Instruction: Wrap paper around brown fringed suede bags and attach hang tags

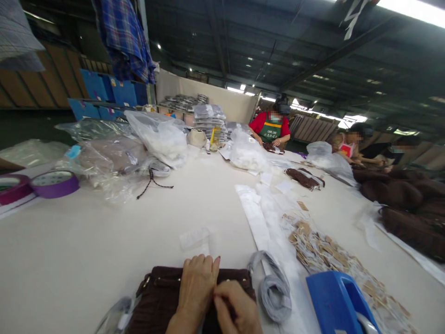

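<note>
In the head view, the brown fabric piece (158, 297), with small gold-coloured metal fittings along its upper band, lies at the near edge of the white bench (104, 241), about midway along what shows of that edge. The left hand (197, 287) lies on it, back up, fingers close together and pointing toward the far side; whether they grip the band or only press on it, I cannot tell. The right hand (238, 304) is just beside it, thumb and index finger bent toward each other against the piece; what is between them, if anything, is hidden.

A coiled grey strap (274, 297) lies just to the right of the piece, and farther right along the near edge stands a blue tool (337, 301) with a metal part. Beyond it spreads a heap of tan tags (323, 246) with pale strings.

Toward the left edge sit 2 tape rolls, a purple roll (55, 185) and a magenta roll (14, 188), near clear plastic bags (111, 157). A dark cord (153, 181) trails from there onto the bench. Along the right side are brown goods (413, 232). At the far side, 1 person (274, 125) in a green apron handles a brown bundle (273, 148); 2 more people are at the right.
</note>
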A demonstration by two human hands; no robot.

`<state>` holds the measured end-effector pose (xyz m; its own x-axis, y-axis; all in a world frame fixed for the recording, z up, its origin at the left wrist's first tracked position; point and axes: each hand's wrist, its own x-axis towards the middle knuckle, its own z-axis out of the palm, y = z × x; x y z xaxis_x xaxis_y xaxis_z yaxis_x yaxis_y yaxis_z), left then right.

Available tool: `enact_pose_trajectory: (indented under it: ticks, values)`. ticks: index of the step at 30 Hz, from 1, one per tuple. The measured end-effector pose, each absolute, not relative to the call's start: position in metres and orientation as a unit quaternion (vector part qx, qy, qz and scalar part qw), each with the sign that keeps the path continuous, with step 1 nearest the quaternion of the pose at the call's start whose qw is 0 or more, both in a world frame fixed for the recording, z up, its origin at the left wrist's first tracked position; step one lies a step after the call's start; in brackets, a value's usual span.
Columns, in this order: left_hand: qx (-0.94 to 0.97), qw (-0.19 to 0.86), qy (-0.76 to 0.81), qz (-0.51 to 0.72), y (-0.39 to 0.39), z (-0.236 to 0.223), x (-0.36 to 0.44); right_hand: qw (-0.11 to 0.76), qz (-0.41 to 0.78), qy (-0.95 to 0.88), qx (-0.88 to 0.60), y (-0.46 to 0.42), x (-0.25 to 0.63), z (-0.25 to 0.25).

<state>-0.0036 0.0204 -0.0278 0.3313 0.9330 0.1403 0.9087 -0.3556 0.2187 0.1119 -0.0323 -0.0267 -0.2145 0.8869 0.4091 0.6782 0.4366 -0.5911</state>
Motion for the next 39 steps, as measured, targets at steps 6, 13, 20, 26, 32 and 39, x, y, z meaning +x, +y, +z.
enact_pose_trajectory:
  ticks: [6,13,20,26,32,39]
  values:
    - [0.816,-0.029,0.551,0.175,0.020,-0.043,-0.005,0.263,0.160,-0.682,-0.663,0.069,0.102,-0.013]
    - [0.794,-0.051,0.543,0.268,0.023,-0.060,-0.003,0.225,0.240,-0.696,-0.638,0.150,0.099,-0.036]
    - [0.796,-0.064,0.568,0.200,0.024,-0.061,0.002,0.225,0.283,-0.671,-0.647,0.183,0.087,-0.046]
    - [0.818,-0.045,0.563,0.109,0.030,-0.050,-0.002,0.261,0.271,-0.616,-0.693,0.179,0.116,-0.003]
    - [0.819,-0.076,0.522,0.227,0.027,-0.048,-0.009,0.304,0.240,-0.630,-0.674,0.042,0.167,0.038]
    - [0.804,-0.061,0.518,0.285,0.026,-0.043,-0.010,0.304,0.003,-0.590,-0.748,-0.089,0.215,-0.046]
